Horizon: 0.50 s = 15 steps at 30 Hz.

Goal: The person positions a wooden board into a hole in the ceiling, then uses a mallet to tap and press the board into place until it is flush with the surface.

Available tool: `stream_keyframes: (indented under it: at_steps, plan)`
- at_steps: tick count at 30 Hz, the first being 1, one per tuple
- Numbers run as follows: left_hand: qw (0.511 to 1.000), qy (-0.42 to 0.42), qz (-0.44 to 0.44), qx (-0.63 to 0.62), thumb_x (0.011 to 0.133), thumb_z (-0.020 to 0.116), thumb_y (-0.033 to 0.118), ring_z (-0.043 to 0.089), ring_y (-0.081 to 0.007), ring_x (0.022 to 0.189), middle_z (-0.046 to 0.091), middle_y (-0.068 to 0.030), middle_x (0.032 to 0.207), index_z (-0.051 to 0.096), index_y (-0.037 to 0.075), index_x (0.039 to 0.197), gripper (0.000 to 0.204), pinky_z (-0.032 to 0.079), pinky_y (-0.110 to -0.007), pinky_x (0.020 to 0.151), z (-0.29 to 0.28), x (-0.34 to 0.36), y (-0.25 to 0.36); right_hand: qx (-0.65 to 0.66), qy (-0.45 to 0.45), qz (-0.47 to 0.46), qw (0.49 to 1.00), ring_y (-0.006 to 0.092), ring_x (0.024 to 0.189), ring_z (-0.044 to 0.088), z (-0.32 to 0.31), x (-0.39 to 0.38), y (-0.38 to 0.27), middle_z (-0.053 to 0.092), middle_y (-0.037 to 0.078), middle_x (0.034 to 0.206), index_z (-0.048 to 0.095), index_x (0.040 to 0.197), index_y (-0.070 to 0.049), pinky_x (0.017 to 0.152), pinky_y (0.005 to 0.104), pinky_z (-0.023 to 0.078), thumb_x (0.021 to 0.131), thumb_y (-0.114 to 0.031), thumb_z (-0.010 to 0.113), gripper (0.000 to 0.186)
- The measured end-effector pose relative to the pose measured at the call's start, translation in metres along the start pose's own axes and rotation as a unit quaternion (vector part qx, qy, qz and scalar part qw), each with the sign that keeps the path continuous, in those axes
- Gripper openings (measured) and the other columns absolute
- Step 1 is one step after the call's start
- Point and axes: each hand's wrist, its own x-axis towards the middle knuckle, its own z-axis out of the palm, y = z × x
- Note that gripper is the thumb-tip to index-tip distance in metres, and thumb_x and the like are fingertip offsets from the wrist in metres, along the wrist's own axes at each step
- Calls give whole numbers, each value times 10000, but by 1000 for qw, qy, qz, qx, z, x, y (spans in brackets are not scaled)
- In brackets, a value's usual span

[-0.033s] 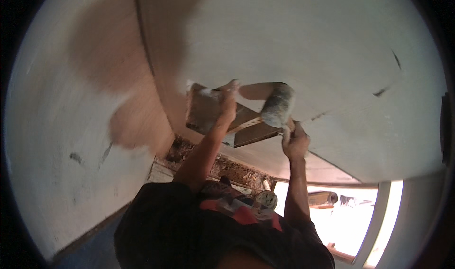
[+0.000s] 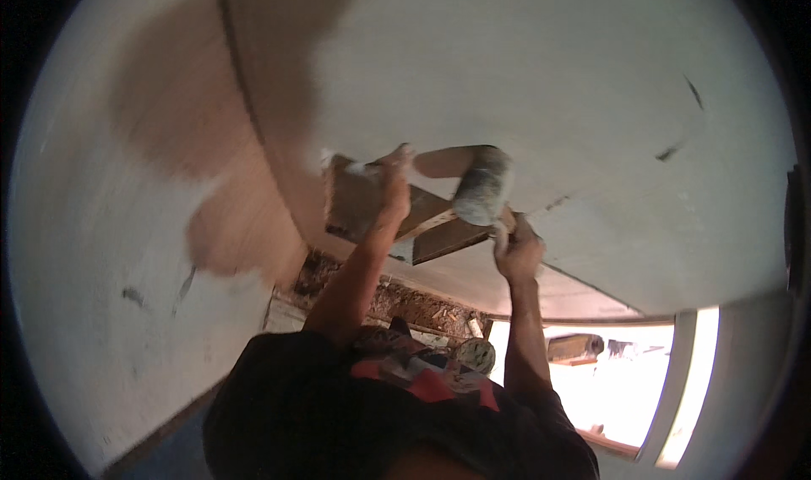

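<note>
Okay, head view, only one to do. The right hand [image 2: 519, 252] is closed round the handle of a mallet [image 2: 483, 191], with the grey head beyond the fist, far and a bit left of it. The left hand [image 2: 395, 180] is up at the far edge of a brown board [image 2: 351, 201]; whether it grips that edge or just lies on it, cannot tell.

Key relation: mallet head against board. The board lies left of the mallet, its long axis slanting from far left to near right, so its right end comes in just beside the head (contact or a gap, can't tell from this angle). The mallet head's own long axis runs near to far, across that slant. The left hand is much nearer the board; the right hand sits right of it, apart, reaching its way only through the mallet.

A second brown piece [image 2: 435, 242] shows on the near side of the board's right end, just below the head, with a pale strip between the two. Behind it all, a pale surface [image 2: 591, 100] carries the mallet's shadow [image 2: 443, 160]. Rubble [image 2: 422, 307] lies nearer, between the forearms; bright opening [image 2: 625, 395] near right.
</note>
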Motion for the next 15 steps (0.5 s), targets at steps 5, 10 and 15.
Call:
stream_keyframes:
  at_steps: [5, 10, 15]
  plan:
    - [994, 10, -48, -99, 1013, 576, 397, 372, -227, 1412, 444, -99, 1513, 428, 43, 1496, 617, 276, -424, 1177, -27, 17, -12, -10, -33, 39, 999, 303, 727, 722, 11, -2, 0, 734, 137, 940, 617, 1258, -119, 663, 415, 574, 900, -411, 709, 471]
    - [995, -3, -86, -58, 1052, 489, 434, 208, -240, 1504, 241, -103, 1631, 300, 123, 1580, 641, 183, -429, 1204, 23, -33, 66, -20, -12, 52, 998, 349, 719, 710, 11, 0, -3, 704, 167, 825, 632, 1244, -107, 642, 451, 561, 926, -487, 669, 497]
    - [992, 72, -105, -20, 1005, 573, 505, 327, -234, 1435, 323, -98, 1582, 331, 103, 1554, 722, 298, -425, 1154, 15, -23, 54, 1, -53, 94, 994, 373, 831, 732, -6, -1, -18, 738, 184, 969, 590, 1303, -84, 731, 478, 585, 899, -449, 684, 552]
